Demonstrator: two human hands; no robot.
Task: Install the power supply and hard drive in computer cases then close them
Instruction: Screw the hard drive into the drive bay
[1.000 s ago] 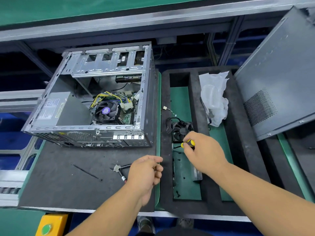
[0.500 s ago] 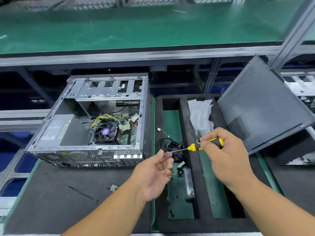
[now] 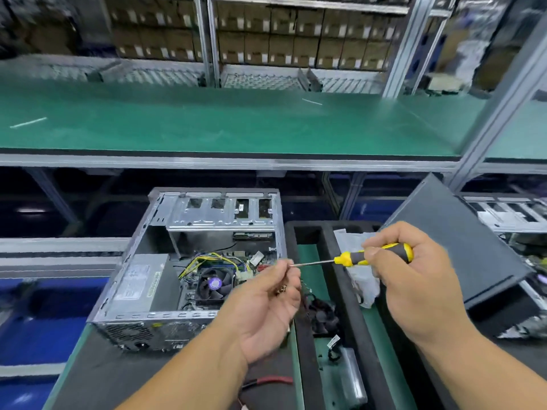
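Landmark: the open computer case (image 3: 189, 270) lies on its side on a dark mat, its open side facing up.
Power supply: a grey power supply (image 3: 139, 281) sits inside the case, in its near-left corner, against the rear wall.
Cooler: a black CPU fan (image 3: 213, 287) with a purple hub is to the right of the power supply, inside the case; yellow and black cables (image 3: 213, 260) run just behind it.
Drive cage: a bare metal drive cage (image 3: 223, 213) spans the far end of the case.
Right hand: the right hand (image 3: 414, 279) is curled around the screwdriver (image 3: 373, 254), gripping its yellow-and-black handle, right of the case and above the foam tray (image 3: 307, 321); the shaft points left toward the case.
Left hand: the left hand (image 3: 263, 306) is over the case's near-right corner, its fingertips pinching at the screwdriver's tip; small brass-coloured screws (image 3: 281, 289) lie in its curled palm.
Side panel: a dark side panel (image 3: 461, 247) leans tilted, right of the tray, well apart from the case.
Bag: a clear plastic bag (image 3: 358, 273) lies in the tray, partly behind the right hand.
Pliers: red-handled pliers (image 3: 272, 380) lie on the mat, near the case's front-right side.
Hard drive: I cannot tell where it is.
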